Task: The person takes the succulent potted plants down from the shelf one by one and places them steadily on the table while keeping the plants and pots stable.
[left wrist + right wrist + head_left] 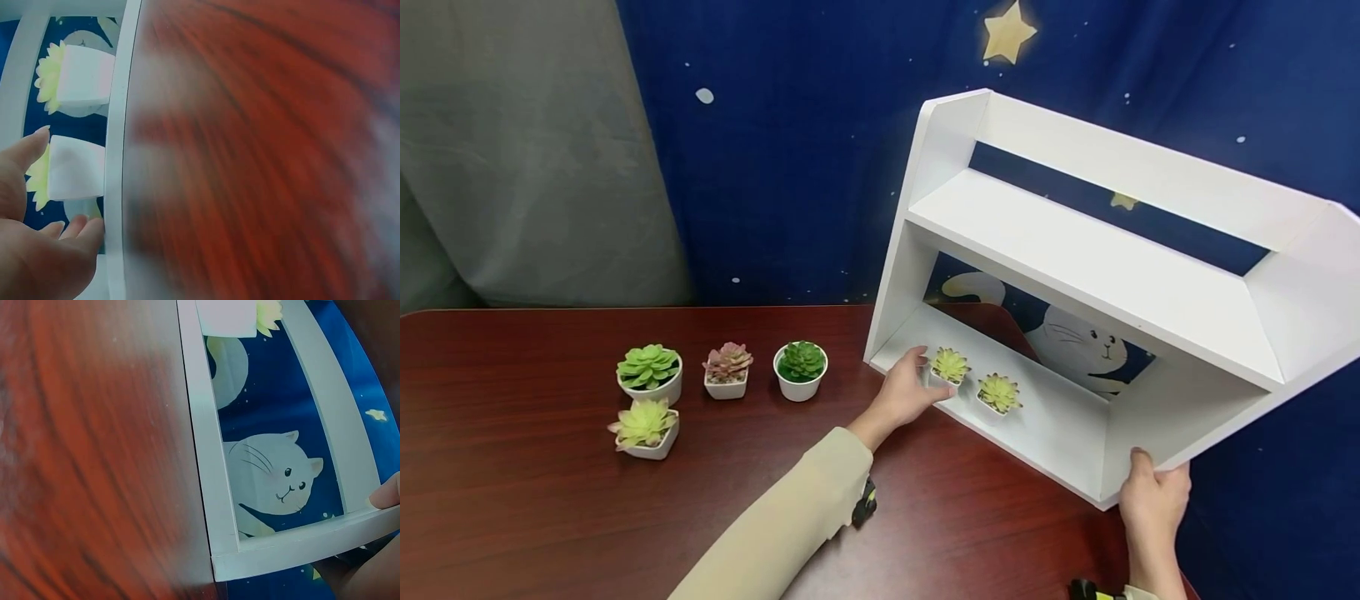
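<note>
In the head view a white two-tier shelf (1120, 250) stands at an angle on the right. On its lower board sit two small yellow-green succulents in white pots, a left one (951, 365) and a right one (997, 393). My left hand (901, 396) is around the left succulent, thumb and fingers spread on either side; the left wrist view shows gaps between its fingers and that white pot (76, 169). With my right hand (1156, 500) I grip the shelf's right side panel by its lower front edge. Part of that hand is cut off in the right wrist view.
Left of the shelf on the red-brown table (512, 450) stand a bright green succulent (649, 371), a pinkish one (727, 367), a dark green one (801, 367) and a pale yellow-green one (646, 427). A blue starry curtain (790, 167) hangs behind, beside grey cloth (527, 150).
</note>
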Demonstrator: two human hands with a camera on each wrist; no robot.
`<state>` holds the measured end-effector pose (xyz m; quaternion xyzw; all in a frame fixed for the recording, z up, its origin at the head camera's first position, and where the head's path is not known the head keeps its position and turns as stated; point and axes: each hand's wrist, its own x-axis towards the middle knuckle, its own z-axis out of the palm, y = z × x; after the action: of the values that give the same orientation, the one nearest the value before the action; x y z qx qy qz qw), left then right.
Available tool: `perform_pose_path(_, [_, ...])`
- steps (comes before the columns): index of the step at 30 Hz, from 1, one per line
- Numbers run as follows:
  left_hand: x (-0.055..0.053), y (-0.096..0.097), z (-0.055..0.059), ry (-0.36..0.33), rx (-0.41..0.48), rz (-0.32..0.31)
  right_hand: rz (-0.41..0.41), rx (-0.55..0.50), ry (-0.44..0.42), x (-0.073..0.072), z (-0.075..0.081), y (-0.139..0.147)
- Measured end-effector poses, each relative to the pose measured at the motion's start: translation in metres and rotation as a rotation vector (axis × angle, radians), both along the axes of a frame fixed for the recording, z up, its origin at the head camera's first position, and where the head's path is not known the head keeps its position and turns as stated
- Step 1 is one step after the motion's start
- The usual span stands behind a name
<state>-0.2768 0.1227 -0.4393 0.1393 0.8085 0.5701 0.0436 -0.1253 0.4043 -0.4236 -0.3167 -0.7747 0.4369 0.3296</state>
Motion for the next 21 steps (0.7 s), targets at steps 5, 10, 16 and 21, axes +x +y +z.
perform_pose_path(5, [-0.002, 0.006, -0.002, -0.040, 0.050, 0.026, -0.007, -0.003, -0.001, 0.001, 0.000, 0.000])
perform_pose_path(10, [-0.004, 0.012, -0.002, -0.033, 0.033, 0.029, -0.011, -0.001, -0.008, 0.000, -0.001, 0.000])
perform_pose_path(16, [-0.007, 0.018, -0.004, -0.032, -0.003, 0.025, 0.006, -0.007, -0.022, 0.001, -0.002, -0.001])
perform_pose_path(21, [-0.010, 0.022, -0.005, -0.016, -0.032, 0.039, 0.005, -0.004, -0.028, 0.001, -0.002, 0.000])
